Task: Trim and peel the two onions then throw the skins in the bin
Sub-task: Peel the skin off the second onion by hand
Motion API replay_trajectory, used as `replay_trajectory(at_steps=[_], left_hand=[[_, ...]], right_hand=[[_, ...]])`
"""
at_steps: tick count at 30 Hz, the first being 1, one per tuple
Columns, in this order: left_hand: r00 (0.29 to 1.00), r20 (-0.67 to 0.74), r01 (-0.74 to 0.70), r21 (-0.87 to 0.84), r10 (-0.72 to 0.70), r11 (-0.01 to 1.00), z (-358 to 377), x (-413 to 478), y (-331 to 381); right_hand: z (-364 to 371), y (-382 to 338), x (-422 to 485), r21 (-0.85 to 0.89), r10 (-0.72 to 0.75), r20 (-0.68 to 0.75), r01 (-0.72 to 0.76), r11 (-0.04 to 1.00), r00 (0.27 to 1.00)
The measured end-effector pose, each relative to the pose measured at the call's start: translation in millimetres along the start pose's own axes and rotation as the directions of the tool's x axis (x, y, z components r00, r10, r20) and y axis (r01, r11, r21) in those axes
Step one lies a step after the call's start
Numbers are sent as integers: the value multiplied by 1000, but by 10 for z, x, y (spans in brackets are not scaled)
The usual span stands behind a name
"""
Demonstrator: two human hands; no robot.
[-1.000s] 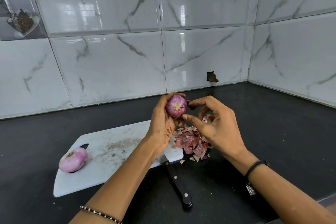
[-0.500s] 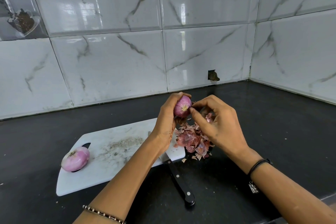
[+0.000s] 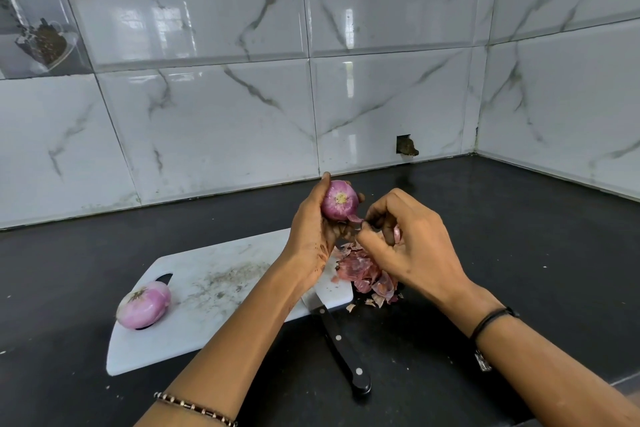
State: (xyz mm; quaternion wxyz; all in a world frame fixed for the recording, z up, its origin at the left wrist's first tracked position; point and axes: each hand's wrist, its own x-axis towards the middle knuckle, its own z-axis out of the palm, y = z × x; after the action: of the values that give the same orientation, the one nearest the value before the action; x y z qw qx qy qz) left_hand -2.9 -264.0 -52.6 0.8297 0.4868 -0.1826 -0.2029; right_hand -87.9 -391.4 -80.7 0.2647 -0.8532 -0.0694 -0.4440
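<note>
Far left: peeled onion [image 3: 143, 304] lies on the white cutting board [image 3: 194, 333], over its handle hole. The board has dirt specks mid-surface.

Left hand [image 3: 311, 236] is up above the board's right end, fingers curled round the second onion [image 3: 339, 200], trimmed end facing the camera. Right hand [image 3: 412, 246] is just beside it, thumb and forefinger pinching a loose skin flap [image 3: 355, 218] at the onion's lower right edge. Its other fingers are curled, with a pink scrap tucked in them.

Skin pile [image 3: 367, 274] sits below the hands at the board's right edge, partly on the tabletop [image 3: 519, 253]. Knife [image 3: 343, 354]: blade on the board corner under the left forearm, black handle on the tabletop pointing toward the camera.

Step, my read: stripping outer skin off the second onion. To do it well:
- Pinch close to the base so the thin skin doesn't tear short.
- Pull down along the curve and rotate the onion with the left hand.
- Drop scraps onto the pile for easy binning.

Bin not in view.

The tabletop is black and glossy with a few crumbs. Wall [image 3: 207, 114] is white marble-look tile with a corner at right and a small broken hole [image 3: 407, 146] low in one tile.
</note>
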Motion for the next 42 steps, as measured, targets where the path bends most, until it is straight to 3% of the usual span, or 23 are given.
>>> replay_trajectory(at_steps=[11,16,22,25,36,42], left_hand=[[999,22,43,-89,-42,995,21,-15,-22],[999,1,34,-34,-34,999,-2,-22,-16],[998,-39,42,25,-41,999,-9,-39,-9],[995,-54,83,35,-81,996,-8,-39,-19],[990,14,142,24,-142,990,22,-58,0],[994,18,109,101,-112,989,-37,-37,-25]], right_hand=[[-4,39,-2,-48,96,-129,-103,994,987],[-8,33,-3,-81,145,-162,-160,984,976],[-27,-5,3,99,0,-28,3,995,1000],[-20,-16,4,96,-60,2,60,994,998],[-6,-20,-8,96,-53,43,49,994,998],[-22,-7,-1,58,-16,-21,18,998,1000]])
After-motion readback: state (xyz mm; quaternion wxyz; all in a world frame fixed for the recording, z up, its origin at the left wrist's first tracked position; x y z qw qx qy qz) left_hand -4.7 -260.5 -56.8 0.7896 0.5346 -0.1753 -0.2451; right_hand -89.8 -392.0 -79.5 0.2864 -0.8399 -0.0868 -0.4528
